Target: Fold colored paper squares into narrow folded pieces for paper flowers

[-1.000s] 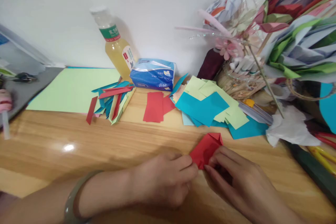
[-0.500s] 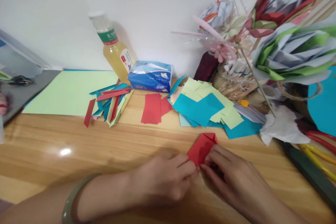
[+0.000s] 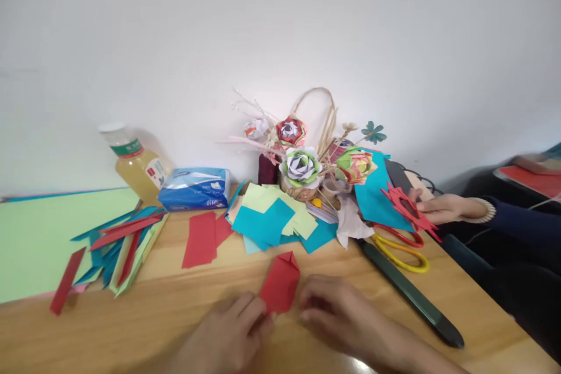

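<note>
A small piece of folded red paper (image 3: 281,285) lies on the wooden table in front of me, its top corner creased over. My left hand (image 3: 234,327) pinches it at the lower left corner, its fingertips pressed together there. Just to the right of the paper is my right hand (image 3: 344,312), apart from it, loosely curled with thumb and fingers separated and nothing between them. Behind the folded piece lie flat red paper rectangles (image 3: 200,239) and a pile of blue and light green paper pieces (image 3: 263,219).
Folded paper strips (image 3: 127,245) lie at left by a light green sheet (image 3: 39,239). A drink bottle (image 3: 140,169), tissue pack (image 3: 195,189) and paper-flower basket (image 3: 302,193) stand behind. Right are a dark green bar-shaped tool (image 3: 409,292), yellow handles (image 3: 401,254) and another person's hand (image 3: 447,207) with red cut paper.
My right hand has let go of the folded red paper and moved off to its right. The camera view has swung right and up, bringing the other person's hand into sight.
</note>
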A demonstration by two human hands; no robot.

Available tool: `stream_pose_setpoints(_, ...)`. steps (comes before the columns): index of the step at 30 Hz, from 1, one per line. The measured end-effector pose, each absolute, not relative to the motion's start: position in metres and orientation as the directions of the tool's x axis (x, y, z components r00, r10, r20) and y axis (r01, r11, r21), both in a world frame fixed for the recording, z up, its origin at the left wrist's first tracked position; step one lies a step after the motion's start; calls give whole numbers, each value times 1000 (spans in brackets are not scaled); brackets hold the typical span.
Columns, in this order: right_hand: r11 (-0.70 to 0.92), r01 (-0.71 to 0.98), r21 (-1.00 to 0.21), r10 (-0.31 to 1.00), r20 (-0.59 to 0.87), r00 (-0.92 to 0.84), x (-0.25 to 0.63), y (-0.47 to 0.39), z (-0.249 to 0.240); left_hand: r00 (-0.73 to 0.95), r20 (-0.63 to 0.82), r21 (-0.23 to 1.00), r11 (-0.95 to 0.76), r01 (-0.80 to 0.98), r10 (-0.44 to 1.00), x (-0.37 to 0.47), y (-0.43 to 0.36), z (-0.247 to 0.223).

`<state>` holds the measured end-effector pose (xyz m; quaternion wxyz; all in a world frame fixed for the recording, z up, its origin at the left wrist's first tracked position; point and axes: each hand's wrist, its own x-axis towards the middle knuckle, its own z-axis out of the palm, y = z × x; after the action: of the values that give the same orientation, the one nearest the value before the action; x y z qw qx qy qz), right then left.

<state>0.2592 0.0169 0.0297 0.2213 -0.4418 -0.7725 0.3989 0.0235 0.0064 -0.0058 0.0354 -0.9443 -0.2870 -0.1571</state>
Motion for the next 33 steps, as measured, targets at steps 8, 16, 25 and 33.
stream_pose_setpoints(8,-146,-617,-773,903,-360,237,337,32,66,738,488,11,-848,530,467,26,8,-8)
stream_pose_setpoints(16,-13,-635,-773,849,-344,401,325,45,61,705,483,84,-829,553,519,28,11,-14)
stream_pose_setpoints(25,-58,-574,-817,867,-326,376,312,32,51,716,510,10,-835,549,477,29,9,-15)
stream_pose_setpoints(33,-45,-463,-885,868,-264,420,344,19,50,809,467,-131,-876,464,358,18,15,4)
